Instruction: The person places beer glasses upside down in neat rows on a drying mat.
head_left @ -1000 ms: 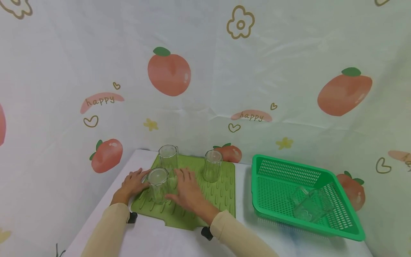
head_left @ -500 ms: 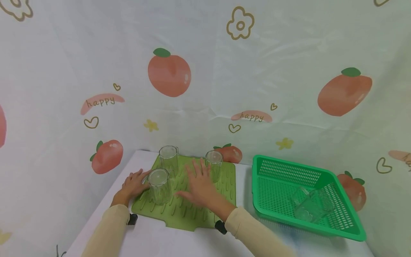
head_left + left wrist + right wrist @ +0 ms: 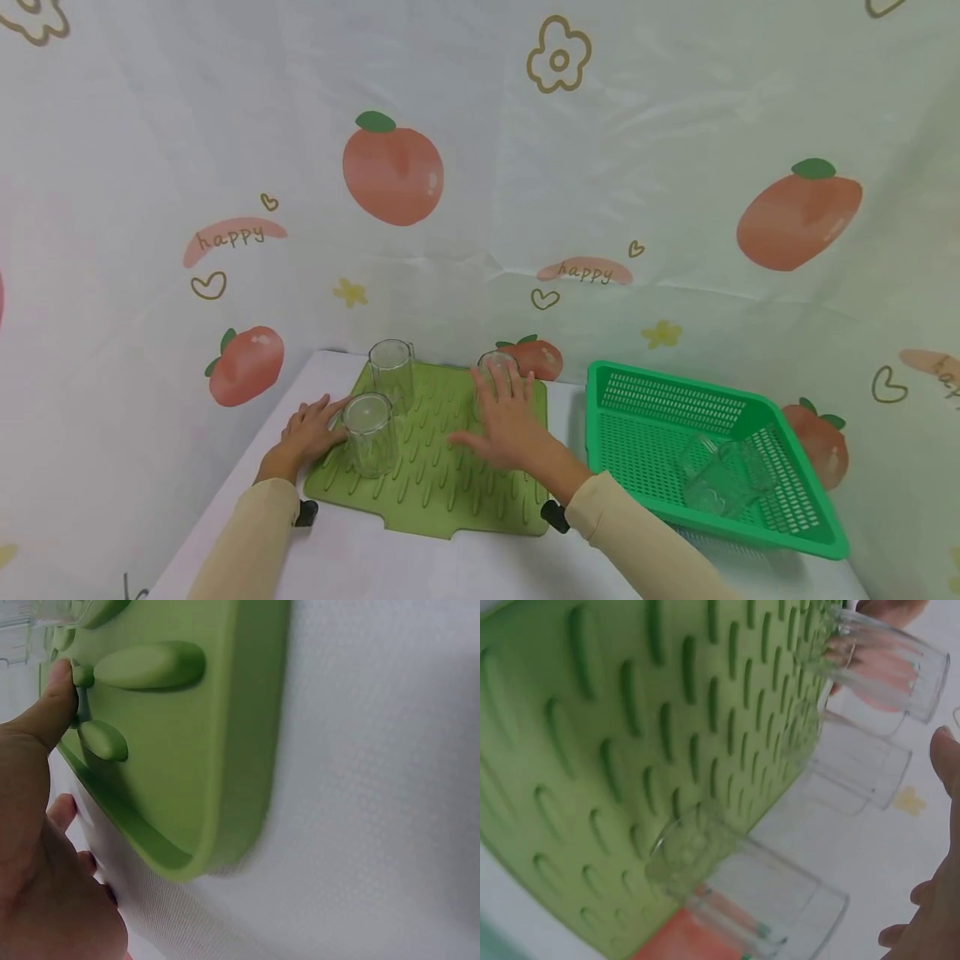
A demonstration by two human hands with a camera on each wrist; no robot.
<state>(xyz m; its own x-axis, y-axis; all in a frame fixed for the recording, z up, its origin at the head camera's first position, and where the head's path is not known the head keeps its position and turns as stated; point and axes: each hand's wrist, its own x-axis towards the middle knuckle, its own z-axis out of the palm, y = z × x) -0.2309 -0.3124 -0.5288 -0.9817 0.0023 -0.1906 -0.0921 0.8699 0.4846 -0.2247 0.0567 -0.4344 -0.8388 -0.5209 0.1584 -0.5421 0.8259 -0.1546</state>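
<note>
A green drying mat (image 3: 442, 492) lies on the white table, with three clear glass mugs upside down on it. My left hand (image 3: 305, 433) rests at its left edge. In the left wrist view, that thumb (image 3: 58, 697) reaches over the raised rim onto the mat, while the other fingers lie outside it. Nearest this hand is the front glass mug (image 3: 372, 437); behind it stands another glass mug (image 3: 392, 375). My right hand (image 3: 510, 429), fingers spread, is over the mat's right side and overlaps the back right glass mug (image 3: 769, 889). It holds nothing.
A green plastic basket (image 3: 667, 379) stands on the table to the right of the mat. Clear glass mugs (image 3: 720, 487) lie on their sides inside it. A white cloth (image 3: 465, 167) printed with fruit hangs close behind the table.
My right hand has left the side of the front mug and moved right across the mat to the back right mug, its fingers spreading. The left hand has stayed in place.
</note>
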